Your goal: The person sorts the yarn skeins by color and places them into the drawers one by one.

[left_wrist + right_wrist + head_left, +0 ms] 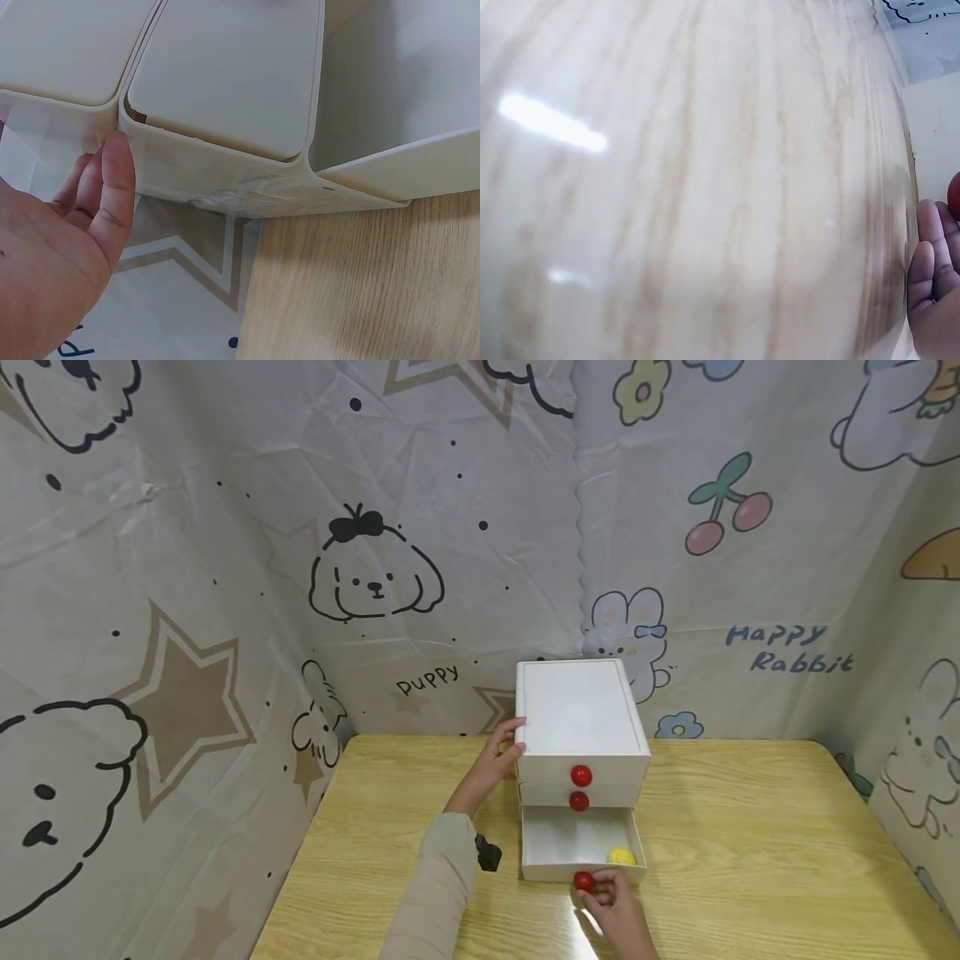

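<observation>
A small white drawer cabinet (581,706) stands on the table, with red round knobs down its front. Its bottom drawer (558,839) is pulled out, and a yellow, rounded thing (621,856) lies in the right front corner. My left hand (497,764) steadies the cabinet's left side, its fingertips (116,161) against the side wall in the left wrist view. At the bottom drawer's front, my right hand (617,910) pinches the red knob (583,882) between thumb and fingers. Only part of this hand shows at the right wrist view's edge.
The wood-grain table (750,843) extends to both sides of the cabinet. Close behind it hangs a printed cloth (465,635), which also covers the left and right sides. A black device (488,853) sits at my left wrist.
</observation>
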Motion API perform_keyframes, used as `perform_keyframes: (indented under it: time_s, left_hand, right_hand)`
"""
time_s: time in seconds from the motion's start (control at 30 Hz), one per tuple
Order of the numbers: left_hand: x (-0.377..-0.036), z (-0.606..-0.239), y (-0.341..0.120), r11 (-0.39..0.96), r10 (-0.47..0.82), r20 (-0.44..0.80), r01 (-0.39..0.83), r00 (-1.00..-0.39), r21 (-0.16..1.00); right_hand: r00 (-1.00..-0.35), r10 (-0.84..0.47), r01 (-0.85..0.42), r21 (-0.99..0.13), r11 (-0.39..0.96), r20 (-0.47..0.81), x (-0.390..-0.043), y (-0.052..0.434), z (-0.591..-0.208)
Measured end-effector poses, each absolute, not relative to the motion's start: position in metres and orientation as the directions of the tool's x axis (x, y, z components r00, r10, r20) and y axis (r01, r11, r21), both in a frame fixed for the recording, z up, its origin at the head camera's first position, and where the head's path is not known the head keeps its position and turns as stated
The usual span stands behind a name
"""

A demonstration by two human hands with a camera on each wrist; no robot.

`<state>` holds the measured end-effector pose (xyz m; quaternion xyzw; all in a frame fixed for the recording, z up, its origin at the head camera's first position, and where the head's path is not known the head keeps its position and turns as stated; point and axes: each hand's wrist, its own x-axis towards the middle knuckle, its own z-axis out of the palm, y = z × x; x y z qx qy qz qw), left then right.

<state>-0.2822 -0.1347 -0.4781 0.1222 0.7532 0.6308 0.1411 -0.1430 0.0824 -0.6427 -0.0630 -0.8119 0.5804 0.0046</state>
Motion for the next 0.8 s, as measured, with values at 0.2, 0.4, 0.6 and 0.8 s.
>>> perform_keyframes:
  time_s: [0.2, 0.4, 0.6, 0.8]
  left_hand:
    - [-0.281, -0.477, -0.135, 0.183, 0.361, -0.066, 0.001, -0.93, 0.983]
    - [-0.285, -0.485, -0.135, 0.185, 0.35, -0.062, 0.004, -0.935, 0.983]
    - [-0.297, -0.509, -0.136, 0.189, 0.327, -0.058, 0.005, -0.943, 0.982]
    - [-0.299, -0.509, -0.136, 0.205, 0.33, -0.061, 0.008, -0.942, 0.979]
  right_hand:
    - [-0.993, 0.097, 0.096, -0.937, 0.336, -0.067, -0.149, 0.083, -0.637]
    - [-0.994, 0.091, 0.088, -0.935, 0.344, -0.06, -0.158, 0.083, -0.635]
    - [-0.995, 0.092, 0.07, -0.945, 0.318, -0.043, -0.168, 0.082, -0.638]
    - [-0.996, 0.076, 0.076, -0.953, 0.294, -0.056, -0.179, 0.08, -0.64]
